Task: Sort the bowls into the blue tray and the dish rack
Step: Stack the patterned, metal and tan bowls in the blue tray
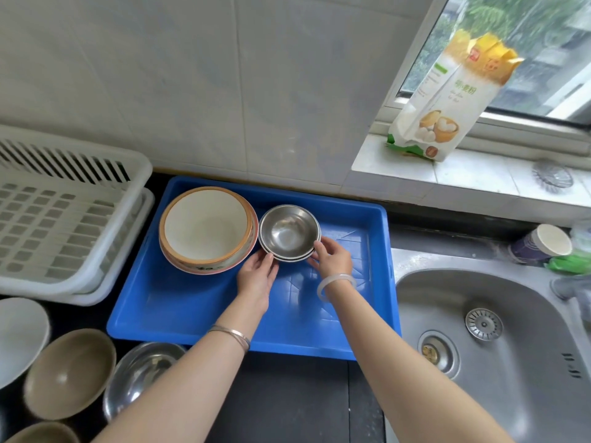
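Observation:
The blue tray (179,311) lies on the dark counter. At its back left sits a stack of large cream bowls with orange rims (206,228). Beside it is a small stack of steel bowls (288,231). My left hand (257,279) touches the steel stack's near-left rim and my right hand (332,259) holds its near-right rim. The white dish rack (64,219) stands to the left with nothing visible in it. On the counter at lower left wait a white bowl (19,337), a brown bowl (68,374), a steel bowl (137,375) and part of another brown bowl (41,434).
A steel sink (499,343) lies to the right of the tray. A flour bag (447,100) stands on the tiled window sill. A paper cup (540,246) and a green item sit behind the sink. A tiled wall rises behind the tray.

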`<act>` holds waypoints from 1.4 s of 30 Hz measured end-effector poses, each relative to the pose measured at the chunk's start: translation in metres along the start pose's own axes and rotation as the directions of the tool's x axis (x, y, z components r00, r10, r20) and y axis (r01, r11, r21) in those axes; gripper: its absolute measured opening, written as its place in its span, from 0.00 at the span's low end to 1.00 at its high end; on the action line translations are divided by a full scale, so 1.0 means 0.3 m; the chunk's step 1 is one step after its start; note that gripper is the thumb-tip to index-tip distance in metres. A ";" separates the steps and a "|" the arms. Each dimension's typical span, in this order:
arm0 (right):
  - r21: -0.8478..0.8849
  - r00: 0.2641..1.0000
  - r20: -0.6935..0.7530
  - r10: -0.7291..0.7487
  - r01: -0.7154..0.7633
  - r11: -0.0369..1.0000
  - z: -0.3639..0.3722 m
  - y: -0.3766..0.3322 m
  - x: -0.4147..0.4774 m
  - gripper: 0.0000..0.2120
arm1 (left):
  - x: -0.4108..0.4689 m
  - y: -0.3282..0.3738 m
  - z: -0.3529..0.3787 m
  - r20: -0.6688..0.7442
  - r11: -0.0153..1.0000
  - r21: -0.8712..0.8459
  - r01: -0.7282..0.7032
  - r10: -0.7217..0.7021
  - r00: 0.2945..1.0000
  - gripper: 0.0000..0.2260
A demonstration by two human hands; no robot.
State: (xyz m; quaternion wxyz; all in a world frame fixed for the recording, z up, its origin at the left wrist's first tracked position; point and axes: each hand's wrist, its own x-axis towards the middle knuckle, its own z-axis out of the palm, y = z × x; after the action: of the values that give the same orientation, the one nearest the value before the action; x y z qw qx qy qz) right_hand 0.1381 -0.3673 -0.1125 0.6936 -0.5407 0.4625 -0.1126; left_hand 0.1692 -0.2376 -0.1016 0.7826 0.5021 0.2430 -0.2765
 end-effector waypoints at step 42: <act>-0.697 0.867 0.437 0.238 0.159 0.699 0.174 0.322 -0.682 0.16 | -0.618 0.051 -0.811 -0.119 0.291 0.957 -0.019 0.446 0.887 0.13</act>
State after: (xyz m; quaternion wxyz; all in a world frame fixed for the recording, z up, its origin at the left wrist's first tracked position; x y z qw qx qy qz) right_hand 0.0327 -0.1615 -0.0893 0.5258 -0.7659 0.2872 0.2333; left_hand 0.0195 0.0266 -0.0616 0.3183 0.9311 0.1011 -0.1468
